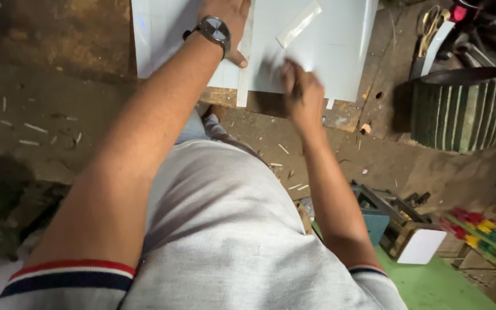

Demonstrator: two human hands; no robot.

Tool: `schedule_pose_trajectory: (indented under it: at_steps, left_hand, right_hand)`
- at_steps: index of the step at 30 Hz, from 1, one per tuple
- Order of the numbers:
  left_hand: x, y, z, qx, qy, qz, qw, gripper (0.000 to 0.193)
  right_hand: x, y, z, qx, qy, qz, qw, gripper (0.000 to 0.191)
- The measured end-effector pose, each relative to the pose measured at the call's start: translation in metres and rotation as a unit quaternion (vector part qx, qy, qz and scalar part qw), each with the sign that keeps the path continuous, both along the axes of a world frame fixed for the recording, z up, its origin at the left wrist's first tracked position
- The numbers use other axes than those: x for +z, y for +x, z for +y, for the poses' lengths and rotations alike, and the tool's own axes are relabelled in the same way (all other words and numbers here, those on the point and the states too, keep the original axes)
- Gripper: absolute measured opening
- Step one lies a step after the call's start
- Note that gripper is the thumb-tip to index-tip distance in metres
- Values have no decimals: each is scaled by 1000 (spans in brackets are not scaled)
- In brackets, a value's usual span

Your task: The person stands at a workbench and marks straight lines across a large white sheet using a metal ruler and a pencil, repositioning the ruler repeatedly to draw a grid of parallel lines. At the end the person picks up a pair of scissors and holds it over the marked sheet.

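Left hand (225, 17) pressed flat, pinning the white sheet (328, 51) at upper frame; blurred right hand (302, 92) grip closed, contents unclear.

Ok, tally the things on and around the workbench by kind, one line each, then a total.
White sheet: 1
White strips on the sheet: 2
Scissors: 1
Green ribbed basket: 1
Wristwatch: 1
Hands, left hand flat on the sheet, right hand blurred, seemingly gripping a small tool: 2
Total: 8
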State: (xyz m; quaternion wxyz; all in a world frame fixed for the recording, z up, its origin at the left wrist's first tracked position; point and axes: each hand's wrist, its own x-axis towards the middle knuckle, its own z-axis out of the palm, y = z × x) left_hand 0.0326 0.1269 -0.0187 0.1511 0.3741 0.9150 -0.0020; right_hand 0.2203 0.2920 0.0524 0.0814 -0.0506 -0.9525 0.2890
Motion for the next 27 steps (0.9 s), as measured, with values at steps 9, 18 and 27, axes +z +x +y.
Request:
schedule_pose_trajectory:
  at_steps: [9,18,27]
  left_hand:
    - [8,5,-18,16,98,26,995,135]
    - [-6,128,-47,-15,247,107,963,47]
    - [11,155,-56,-2,329,105,939,51]
  right_hand:
    - [-38,13,21,138,113,3,984,46]
    - [-23,67,-17,187,83,29,978,33]
    - [-31,65,-18,162,19,49,985,29]
